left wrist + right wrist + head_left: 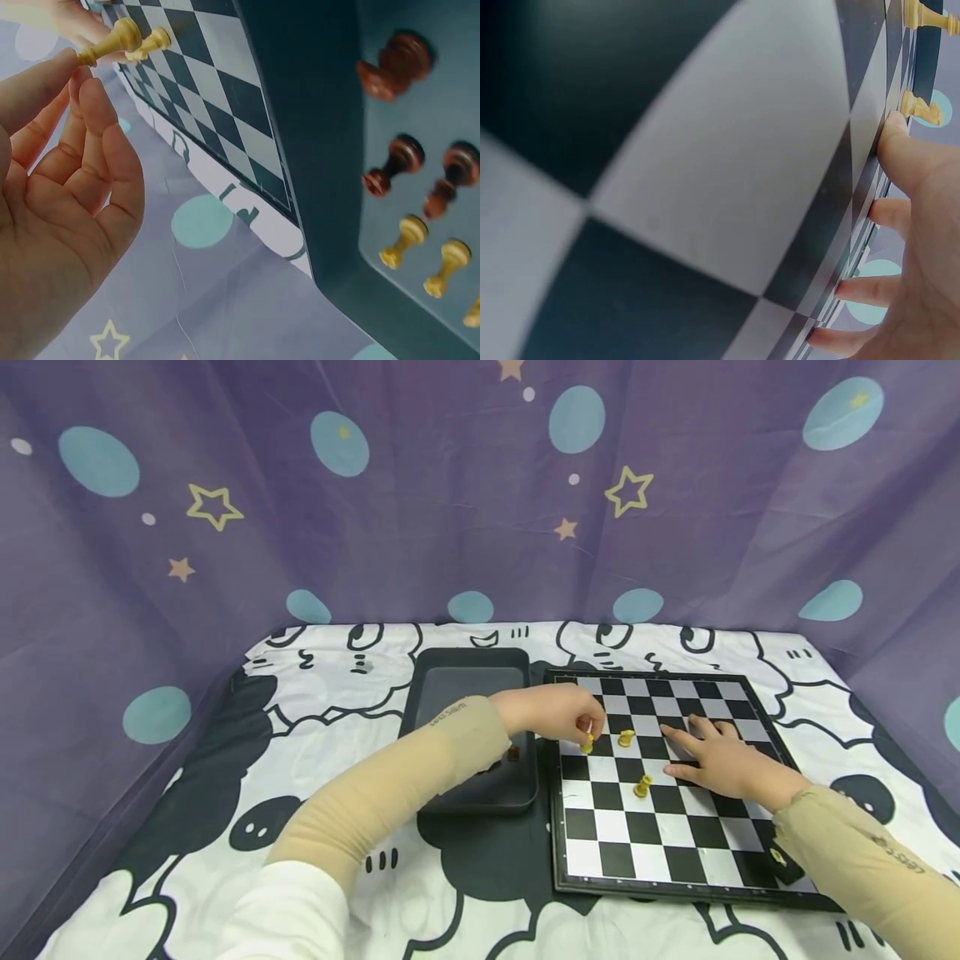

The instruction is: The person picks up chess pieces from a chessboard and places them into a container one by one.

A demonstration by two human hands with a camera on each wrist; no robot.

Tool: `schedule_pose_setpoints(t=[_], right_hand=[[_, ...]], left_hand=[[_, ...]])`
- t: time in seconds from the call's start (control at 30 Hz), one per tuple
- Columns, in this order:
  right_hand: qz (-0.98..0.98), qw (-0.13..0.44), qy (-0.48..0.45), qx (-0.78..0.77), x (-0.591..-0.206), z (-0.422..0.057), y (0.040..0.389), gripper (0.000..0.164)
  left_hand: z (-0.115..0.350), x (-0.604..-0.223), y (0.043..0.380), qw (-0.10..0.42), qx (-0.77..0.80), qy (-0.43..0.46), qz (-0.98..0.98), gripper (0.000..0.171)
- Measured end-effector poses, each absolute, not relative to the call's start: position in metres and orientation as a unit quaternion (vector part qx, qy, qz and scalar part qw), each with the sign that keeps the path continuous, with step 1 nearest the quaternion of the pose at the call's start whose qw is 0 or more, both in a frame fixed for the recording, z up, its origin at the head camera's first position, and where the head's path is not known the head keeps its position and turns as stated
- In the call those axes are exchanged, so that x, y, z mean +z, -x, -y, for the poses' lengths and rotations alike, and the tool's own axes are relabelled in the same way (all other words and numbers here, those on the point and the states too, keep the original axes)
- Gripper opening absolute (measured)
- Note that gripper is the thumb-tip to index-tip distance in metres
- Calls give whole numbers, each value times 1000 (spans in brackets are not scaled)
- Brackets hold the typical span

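Observation:
My left hand [558,710] pinches a yellow chess piece [112,43] between thumb and fingertips, over the left side of the checkered board [617,862]. Its exact kind is hard to make out. To the right of that hand stands a yellow knight [626,738], seen also in the right wrist view as a horse-headed piece [921,109]. Nearer the front is a yellow rook [642,786]. My right hand [723,762] rests on the board with fingers spread, right of both pieces, and holds nothing.
Left of the board lies a dark tray [480,806], partly covered by the left forearm. Inside it are several brown pieces [395,163] and yellow pieces [448,268]. A small dark item [787,867] sits at the board's front right corner, beside the right sleeve. A purple curtain [465,510] hangs behind.

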State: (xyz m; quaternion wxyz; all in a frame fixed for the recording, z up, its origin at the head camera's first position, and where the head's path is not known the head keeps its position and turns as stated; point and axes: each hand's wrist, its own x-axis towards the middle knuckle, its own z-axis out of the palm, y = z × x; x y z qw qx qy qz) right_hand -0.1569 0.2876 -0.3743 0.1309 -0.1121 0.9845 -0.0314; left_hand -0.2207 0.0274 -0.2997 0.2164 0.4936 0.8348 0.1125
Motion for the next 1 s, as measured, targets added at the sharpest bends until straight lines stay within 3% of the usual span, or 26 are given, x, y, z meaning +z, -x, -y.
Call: schedule_pose_setpoints(t=[0.27,1.0], right_hand=[[-984,133,111,-38,-374,-288,156,80],[-984,133,111,-34,-373,-287,155,80]], left_hand=[[-9,-292,224,208,127,-481,-842,3],[41,-293,227,187,123,-442,-869,10]])
